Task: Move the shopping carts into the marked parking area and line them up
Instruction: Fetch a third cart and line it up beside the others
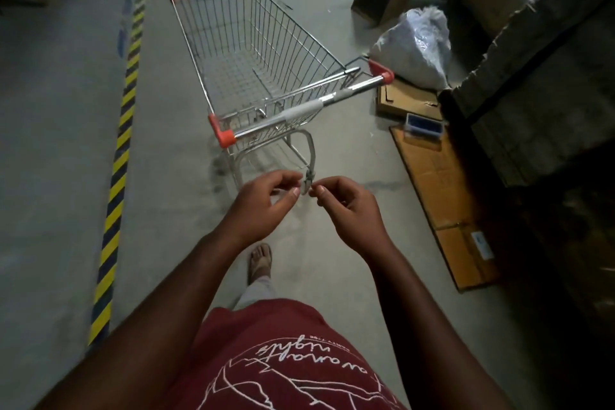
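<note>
Centrally, an empty wire shopping cart (266, 70) with red corner caps stands on the grey floor, its handle (309, 106) facing the viewer. Below it, the left hand (263, 206) and right hand (346, 206) hover apart from the handle, fingers loosely curled, holding nothing. Yellow-black striped tape (116, 176) runs down the left; flattened cardboard (439, 190) and a plastic bag (416, 46) lie at right.
</note>
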